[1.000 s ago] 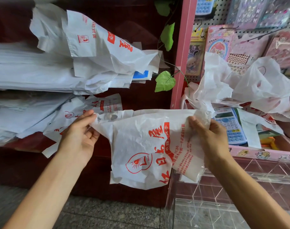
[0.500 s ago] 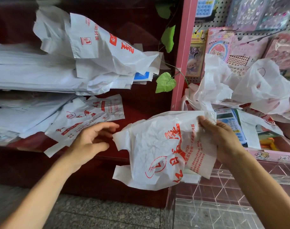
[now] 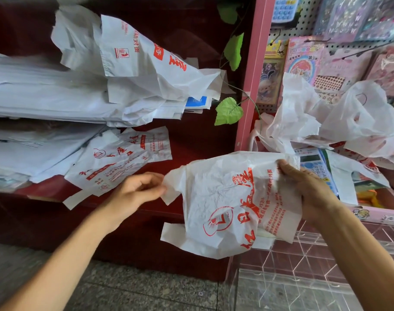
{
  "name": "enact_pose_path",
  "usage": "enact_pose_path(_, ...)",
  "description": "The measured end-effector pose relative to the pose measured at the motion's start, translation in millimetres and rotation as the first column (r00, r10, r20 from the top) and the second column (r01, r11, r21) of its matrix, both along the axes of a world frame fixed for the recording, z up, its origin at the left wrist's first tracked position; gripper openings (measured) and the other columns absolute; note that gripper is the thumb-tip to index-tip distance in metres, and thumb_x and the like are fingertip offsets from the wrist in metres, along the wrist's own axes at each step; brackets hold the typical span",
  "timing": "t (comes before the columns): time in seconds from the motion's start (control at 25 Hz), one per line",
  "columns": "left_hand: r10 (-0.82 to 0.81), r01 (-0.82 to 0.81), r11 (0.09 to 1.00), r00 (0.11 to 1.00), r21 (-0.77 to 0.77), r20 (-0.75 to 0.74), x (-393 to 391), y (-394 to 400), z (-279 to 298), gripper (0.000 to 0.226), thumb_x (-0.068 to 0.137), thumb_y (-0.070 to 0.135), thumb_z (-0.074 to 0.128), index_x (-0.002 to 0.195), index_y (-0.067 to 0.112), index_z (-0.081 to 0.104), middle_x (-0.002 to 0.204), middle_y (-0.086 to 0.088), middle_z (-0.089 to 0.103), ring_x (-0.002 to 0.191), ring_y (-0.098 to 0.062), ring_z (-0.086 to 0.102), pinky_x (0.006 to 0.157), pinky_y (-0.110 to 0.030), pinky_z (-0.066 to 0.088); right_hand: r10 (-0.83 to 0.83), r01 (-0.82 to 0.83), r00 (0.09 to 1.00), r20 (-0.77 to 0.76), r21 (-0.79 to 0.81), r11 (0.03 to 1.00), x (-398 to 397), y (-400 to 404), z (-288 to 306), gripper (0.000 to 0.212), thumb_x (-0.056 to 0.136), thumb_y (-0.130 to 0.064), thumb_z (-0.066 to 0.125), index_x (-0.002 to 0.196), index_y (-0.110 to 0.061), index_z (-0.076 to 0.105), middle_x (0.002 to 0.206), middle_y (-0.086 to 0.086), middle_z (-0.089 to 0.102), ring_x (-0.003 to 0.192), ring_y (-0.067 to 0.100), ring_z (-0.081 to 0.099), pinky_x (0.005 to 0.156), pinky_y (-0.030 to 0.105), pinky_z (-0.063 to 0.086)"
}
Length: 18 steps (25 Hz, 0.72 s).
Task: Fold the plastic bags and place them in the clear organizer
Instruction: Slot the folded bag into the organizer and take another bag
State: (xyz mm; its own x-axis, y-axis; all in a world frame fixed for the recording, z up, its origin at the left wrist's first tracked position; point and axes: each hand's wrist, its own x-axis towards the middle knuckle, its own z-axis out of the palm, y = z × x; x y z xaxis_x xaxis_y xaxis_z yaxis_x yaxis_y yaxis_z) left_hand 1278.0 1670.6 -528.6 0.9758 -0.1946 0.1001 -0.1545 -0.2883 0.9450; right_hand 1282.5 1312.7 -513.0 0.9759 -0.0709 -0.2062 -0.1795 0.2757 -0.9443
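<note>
The right hand [image 3: 308, 194] pinches the top right corner of the white bag [image 3: 227, 205], which hangs in front of the red shelf. The left hand [image 3: 135, 194], fingers curled, pinches the bag's handle at nine o'clock; half a second ago it had let go and hung open apart from the bag. That regrip suggests the next fold is being set up. The clear organizer [image 3: 304, 261] waits at five o'clock, below the bag; more loose bags [image 3: 340, 122] lie at one o'clock.
</note>
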Motion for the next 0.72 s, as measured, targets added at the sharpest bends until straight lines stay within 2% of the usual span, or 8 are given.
enact_pose_path(0.12,0.049,-0.060,0.967,0.997,-0.248,-0.053,4.7,19.4,4.4,0.054,0.044,0.063,0.088,0.081,0.024,0.076,0.094,-0.001,0.071,0.091,-0.014,0.066,0.088,-0.037,0.050,-0.045,0.045,0.999,-0.014,0.020,0.999,1.3,-2.7,-0.6,0.012,0.087,-0.034,0.070,0.083,-0.023,0.069,0.104,0.009,0.075,0.086,0.029,0.070,0.094,0.054,0.052)
enact_pose_path(0.24,0.111,-0.169,0.884,0.982,-0.436,-0.155,11.9,41.0,1.9,0.045,0.045,0.054,0.093,0.072,0.027,0.069,0.089,-0.003,0.061,0.087,-0.019,0.060,0.078,-0.035,0.055,-0.030,0.030,1.000,-0.007,-0.001,1.000,1.1,-3.5,-1.1,0.012,0.087,-0.033,0.070,0.082,-0.022,0.070,0.100,0.009,0.075,0.078,0.027,0.072,0.090,0.053,0.054)
enact_pose_path(0.36,0.139,-0.231,0.894,0.958,-0.385,-0.252,11.5,45.0,-6.3,0.022,0.074,0.039,0.076,0.076,0.022,0.063,0.086,-0.006,0.056,0.092,-0.033,0.063,0.067,-0.030,0.058,0.019,-0.019,1.000,-0.001,-0.029,0.999,1.6,-2.8,-3.5,0.019,0.091,-0.031,0.067,0.076,-0.021,0.071,0.095,0.011,0.075,0.078,0.030,0.072,0.087,0.055,0.055)
enact_pose_path(0.44,0.185,-0.247,0.911,0.961,-0.331,-0.207,12.5,48.5,-13.0,0.036,0.067,0.046,0.084,0.077,0.019,0.064,0.070,-0.001,0.055,0.080,-0.026,0.068,0.064,-0.025,0.056,0.037,-0.036,0.999,0.022,-0.049,0.998,1.0,-1.9,-2.7,0.022,0.094,-0.031,0.064,0.077,-0.019,0.070,0.092,0.012,0.075,0.075,0.030,0.072,0.082,0.052,0.057)
enact_pose_path(0.48,0.226,-0.268,0.899,0.961,-0.345,-0.159,13.4,49.6,-13.6,0.034,0.068,0.041,0.086,0.077,0.017,0.063,0.067,0.002,0.056,0.073,-0.019,0.065,0.062,-0.022,0.055,0.043,-0.041,0.999,0.033,-0.064,0.997,1.0,-1.7,-2.5,0.021,0.094,-0.032,0.063,0.080,-0.017,0.070,0.094,0.013,0.075,0.074,0.029,0.072,0.080,0.050,0.058)
enact_pose_path(0.56,0.336,-0.346,0.842,0.937,-0.415,-0.099,15.7,49.4,-9.0,0.015,0.083,0.013,0.073,0.078,0.015,0.059,0.069,0.005,0.063,0.075,-0.011,0.059,0.064,-0.020,0.051,0.051,-0.043,0.997,0.050,-0.137,0.990,1.7,-1.5,-4.1,0.022,0.093,-0.034,0.063,0.087,-0.013,0.069,0.096,0.014,0.075,0.074,0.029,0.073,0.073,0.046,0.061)
enact_pose_path(0.6,0.389,-0.383,0.808,0.918,-0.447,-0.083,17.8,50.1,-6.9,0.017,0.086,0.004,0.066,0.079,0.016,0.058,0.072,0.007,0.066,0.079,-0.010,0.059,0.064,-0.020,0.048,0.051,-0.040,0.997,0.061,-0.168,0.985,2.3,-1.0,-5.5,0.025,0.093,-0.034,0.062,0.091,-0.010,0.069,0.096,0.015,0.075,0.073,0.028,0.073,0.068,0.042,0.062)
enact_pose_path(0.72,0.448,-0.427,0.769,0.891,-0.477,-0.076,18.9,50.9,-5.1,0.020,0.087,-0.001,0.065,0.081,0.018,0.061,0.073,0.008,0.068,0.081,-0.011,0.059,0.063,-0.019,0.046,0.030,-0.005,0.993,0.111,-0.220,0.976,1.4,2.9,-4.5,0.033,0.093,-0.036,0.061,0.097,-0.004,0.069,0.094,0.015,0.075,0.074,0.028,0.073,0.065,0.037,0.062)
